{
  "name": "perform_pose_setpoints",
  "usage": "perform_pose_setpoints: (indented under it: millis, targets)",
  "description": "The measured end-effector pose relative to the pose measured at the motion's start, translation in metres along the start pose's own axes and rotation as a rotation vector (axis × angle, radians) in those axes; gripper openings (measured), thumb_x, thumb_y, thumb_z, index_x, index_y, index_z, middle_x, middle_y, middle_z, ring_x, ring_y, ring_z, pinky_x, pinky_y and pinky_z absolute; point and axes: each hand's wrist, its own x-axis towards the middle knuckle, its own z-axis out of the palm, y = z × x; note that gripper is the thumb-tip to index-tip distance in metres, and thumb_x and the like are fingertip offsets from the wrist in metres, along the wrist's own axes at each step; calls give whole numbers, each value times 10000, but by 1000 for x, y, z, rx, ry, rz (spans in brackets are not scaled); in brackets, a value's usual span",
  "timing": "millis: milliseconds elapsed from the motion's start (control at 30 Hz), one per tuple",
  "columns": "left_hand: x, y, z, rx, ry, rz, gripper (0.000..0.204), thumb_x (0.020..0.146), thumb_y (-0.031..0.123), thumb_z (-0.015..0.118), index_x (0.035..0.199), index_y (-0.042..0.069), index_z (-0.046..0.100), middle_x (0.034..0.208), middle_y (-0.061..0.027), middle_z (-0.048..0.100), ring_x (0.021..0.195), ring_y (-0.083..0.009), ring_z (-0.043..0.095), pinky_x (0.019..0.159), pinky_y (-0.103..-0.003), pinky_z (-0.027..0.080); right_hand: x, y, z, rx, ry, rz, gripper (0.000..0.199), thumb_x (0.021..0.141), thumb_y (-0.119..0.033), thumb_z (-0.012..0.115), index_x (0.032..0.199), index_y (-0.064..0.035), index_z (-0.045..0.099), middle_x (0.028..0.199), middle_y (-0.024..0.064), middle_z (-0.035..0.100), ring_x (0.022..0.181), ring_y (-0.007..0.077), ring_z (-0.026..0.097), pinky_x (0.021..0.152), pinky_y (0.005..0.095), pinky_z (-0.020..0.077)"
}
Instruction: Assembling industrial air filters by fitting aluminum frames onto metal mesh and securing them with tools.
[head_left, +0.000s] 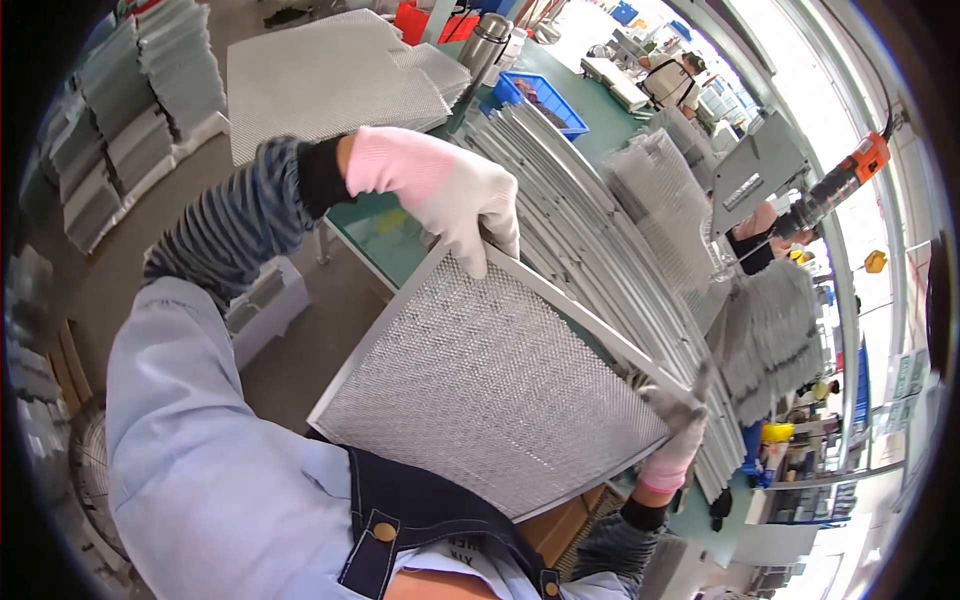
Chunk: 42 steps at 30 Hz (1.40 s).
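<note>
A metal mesh filter panel [480, 370] in a thin pale frame is tilted in front of my body. My left hand [450, 200], in a white and pink glove, is closed over the frame at its upper corner. Some of its fingertips show on the mesh side. At the right corner, my right hand [678, 430], gloved alike, grips the frame; part of its fingers is hidden behind the panel. Just beyond the panel lie many long metal frame strips [590, 240] side by side on the green table [375, 235].
Mesh sheets [320, 75] lie at the far left, near a steel flask [487, 45] and a blue bin [545, 100]. More mesh [655, 195] is piled right of the strips. An orange power drill [840, 180] hangs at the right. Panel stacks [150, 90] stand left; people work farther off.
</note>
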Motion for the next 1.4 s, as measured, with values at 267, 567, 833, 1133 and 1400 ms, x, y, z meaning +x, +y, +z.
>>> perform_pose_setpoints:
  millis: [267, 567, 833, 1133, 1400]
  targets:
    - [118, 16, 28, 61, -58, 589, 444, 750, 141, 723, 1158, -14, 639, 935, -140, 700, 813, -199, 651, 757, -315, 516, 10, -7, 42, -212, 72, -23, 506, 1019, -421, 317, 1160, 8, 543, 1178, 215, 597, 1117, 341, 583, 991, 475, 460]
    - [126, 26, 54, -131, 114, 34, 182, 798, 109, 683, 891, -46, 661, 637, -73, 570, 579, -108, 501, 568, -278, 426, -10, 48, 39, -266, 378, -135, 536, 905, 0, 519, 1408, 24, 337, 982, 87, 606, 822, 101, 567, 714, 242, 481]
    - [136, 49, 51, -79, 32, -81, 254, 839, 144, 688, 1002, -51, 678, 705, -78, 634, 635, -110, 554, 624, -269, 455, -19, 49, 37, -723, 576, -236, 539, 840, -16, 667, 1335, 56, 467, 801, 71, 642, 669, 77, 596, 604, 211, 490]
    - [191, 81, 58, -179, -187, 12, 241, 818, 171, 699, 949, -31, 692, 690, -22, 605, 618, -78, 512, 600, -251, 433, -72, 13, 3, -931, 680, -339, 441, 793, -12, 743, 1184, 118, 585, 754, 70, 646, 616, 56, 558, 572, 193, 457]
    - [200, 72, 66, -118, -220, 92, 270, 847, 215, 674, 982, -19, 674, 676, -29, 582, 579, -93, 510, 579, -259, 433, -60, 16, 5, -442, 802, -176, 340, 828, 29, 682, 1165, 48, 636, 744, -34, 602, 621, 0, 481, 552, 148, 387]
